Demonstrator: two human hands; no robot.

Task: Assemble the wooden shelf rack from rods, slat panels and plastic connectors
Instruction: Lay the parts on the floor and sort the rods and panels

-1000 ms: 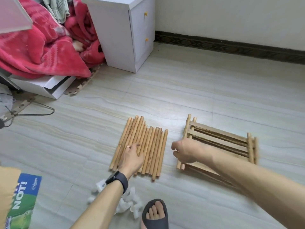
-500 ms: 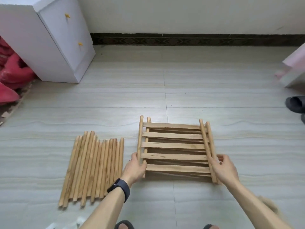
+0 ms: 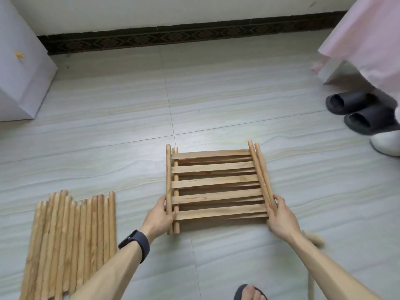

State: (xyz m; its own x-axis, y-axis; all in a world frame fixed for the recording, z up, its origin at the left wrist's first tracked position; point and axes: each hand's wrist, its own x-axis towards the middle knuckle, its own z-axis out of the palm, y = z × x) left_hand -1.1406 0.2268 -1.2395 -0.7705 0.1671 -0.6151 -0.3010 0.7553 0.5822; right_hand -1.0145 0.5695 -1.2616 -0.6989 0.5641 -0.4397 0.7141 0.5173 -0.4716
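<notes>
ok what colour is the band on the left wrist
The band is black, clearest in the head view.

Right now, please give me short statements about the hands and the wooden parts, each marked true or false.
1. The left hand and the right hand both hold the slat panels. True.
2. The loose rods lie to the right of the panels. False: they lie to their left.
3. A dark watch sits on the left wrist. True.
4. The slat panels lean upright against the wall. False: they lie flat on the floor.
</notes>
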